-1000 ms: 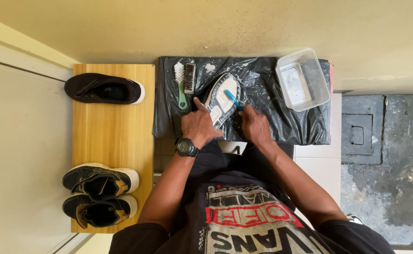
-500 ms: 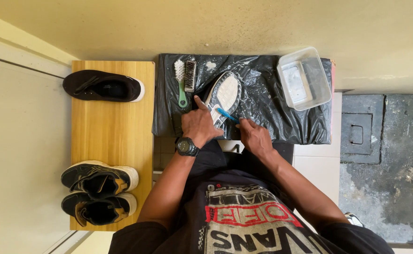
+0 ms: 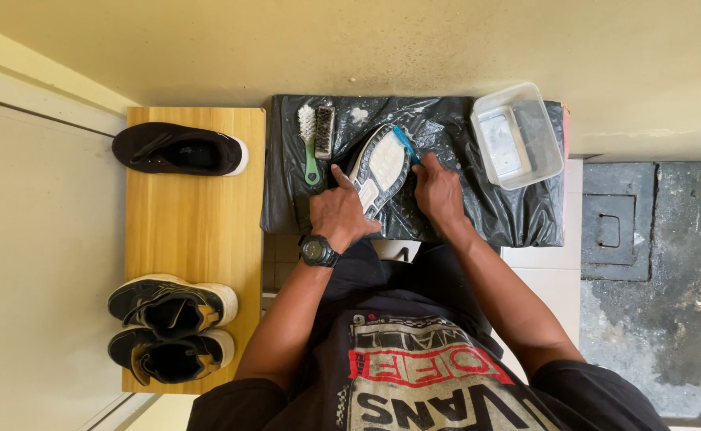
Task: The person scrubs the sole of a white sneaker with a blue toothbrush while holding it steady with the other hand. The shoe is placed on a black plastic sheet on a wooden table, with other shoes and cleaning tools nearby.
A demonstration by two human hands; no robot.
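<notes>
Black plastic sheet [image 3: 462,207] covers the counter at upper centre. Wooden counter [image 3: 195,263] on the left carries one black shoe [image 3: 179,149] at upper left and a pair of black-and-tan shoes [image 3: 171,331] at lower left. Clear plastic tub [image 3: 516,134] at upper right on the sheet. Upturned shoe [image 3: 378,169], pale sole up, at centre. Left hand [image 3: 337,214] grips the shoe's heel end. Right hand [image 3: 438,194] closed around a blue toothbrush [image 3: 404,144], tip at the sole's toe edge. Two scrub brushes [image 3: 314,136] lie just left of the shoe.
</notes>
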